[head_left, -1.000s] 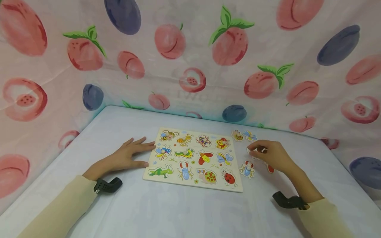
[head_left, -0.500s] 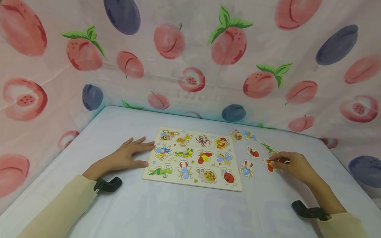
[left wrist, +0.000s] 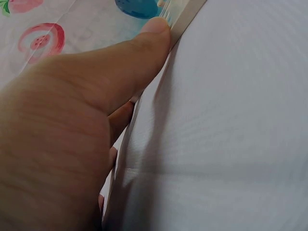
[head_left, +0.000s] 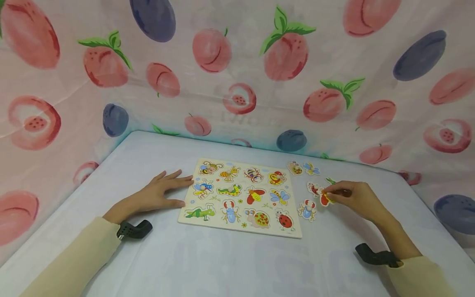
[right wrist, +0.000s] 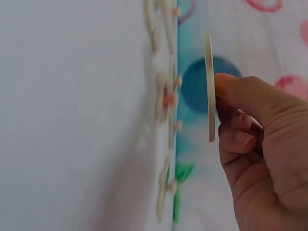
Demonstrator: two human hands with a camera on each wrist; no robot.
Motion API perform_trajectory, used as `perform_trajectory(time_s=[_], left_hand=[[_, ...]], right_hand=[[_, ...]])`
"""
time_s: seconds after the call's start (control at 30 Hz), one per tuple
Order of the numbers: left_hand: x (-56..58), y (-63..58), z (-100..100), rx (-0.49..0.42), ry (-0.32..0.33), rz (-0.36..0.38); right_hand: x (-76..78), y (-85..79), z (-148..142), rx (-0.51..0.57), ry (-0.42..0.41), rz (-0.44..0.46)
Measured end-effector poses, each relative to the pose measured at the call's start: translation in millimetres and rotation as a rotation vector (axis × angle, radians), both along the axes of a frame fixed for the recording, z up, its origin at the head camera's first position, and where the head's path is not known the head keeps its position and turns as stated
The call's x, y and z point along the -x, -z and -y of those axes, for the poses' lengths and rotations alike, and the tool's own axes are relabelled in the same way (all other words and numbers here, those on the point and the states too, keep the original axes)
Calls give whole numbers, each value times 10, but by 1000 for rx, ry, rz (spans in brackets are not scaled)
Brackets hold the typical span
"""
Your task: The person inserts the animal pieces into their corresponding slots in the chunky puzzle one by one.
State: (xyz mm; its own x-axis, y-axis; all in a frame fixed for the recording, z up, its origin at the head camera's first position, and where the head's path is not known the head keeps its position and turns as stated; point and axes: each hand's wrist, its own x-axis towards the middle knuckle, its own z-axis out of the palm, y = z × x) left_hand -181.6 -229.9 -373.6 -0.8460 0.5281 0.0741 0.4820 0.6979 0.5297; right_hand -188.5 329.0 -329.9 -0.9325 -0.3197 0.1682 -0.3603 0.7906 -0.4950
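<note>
A light wooden insect puzzle board (head_left: pixel 267 206) lies on the white-covered table. My left hand (head_left: pixel 159 192) is spread at its left edge, fingers extended and fingertips touching it; in the left wrist view the thumb (left wrist: pixel 137 60) lies along the board's side. To the right of the board, my right hand (head_left: pixel 358 202) pinches a red-winged bug puzzle piece (head_left: pixel 325 199) between thumb and fingers. In the right wrist view this thin piece (right wrist: pixel 210 91) appears edge-on, raised off the table. It partly covers a ladybug piece (head_left: pixel 313 188) in the head view.
A stag beetle piece (head_left: pixel 307 209) lies right beside the board. Farther back are a snail piece (head_left: pixel 295 168) and a blue-winged insect piece (head_left: pixel 311 168). A green piece (head_left: pixel 330 180) is mostly hidden behind my right hand. Peach-printed cloth (head_left: pixel 259 115) walls the table's back.
My right hand moved right from near the ladybug piece to the red-winged bug piece, then lifted it and brought it back leftward. The left hand stayed still.
</note>
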Motion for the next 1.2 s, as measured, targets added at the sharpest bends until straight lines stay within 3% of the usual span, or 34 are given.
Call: perform_trajectory(time_s=[0.3, 0.57, 0.8, 1.2], left_hand=[[-4, -5, 1, -7, 13, 6], [-6, -19, -6, -7, 5, 6], [-17, -30, -9, -8, 4, 7], [-15, -24, -2, -8, 10, 6]], right_hand=[[200, -111, 849, 107, -220, 54], [310, -30, 1453, 134, -350, 98], [376, 72, 1670, 139, -379, 132], [372, 108, 1774, 77, -338, 176]])
